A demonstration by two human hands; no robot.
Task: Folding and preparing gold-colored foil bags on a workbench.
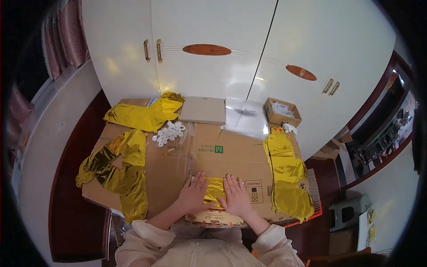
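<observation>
Between my hands lies a small folded piece of gold foil [215,188], shiny and creased, close to the near edge of the cardboard surface. My left hand [193,196] presses flat on its left side, fingers stretched forward and thumb reaching inward. On its right side my right hand [236,198] lies flat in the same way, fingers extended. Each palm hides part of the foil. Just below it a printed cream-coloured box or card [215,218] with a floral pattern shows along the edge.
Flat gold foil balloons lie at left [133,178], back left [147,113] and right [289,173]. Small white rings [169,133] form a pile. Behind are a grey-beige board [203,110], clear plastic sleeves [245,118] and an open carton [283,112]. White cabinets [213,26] stand beyond.
</observation>
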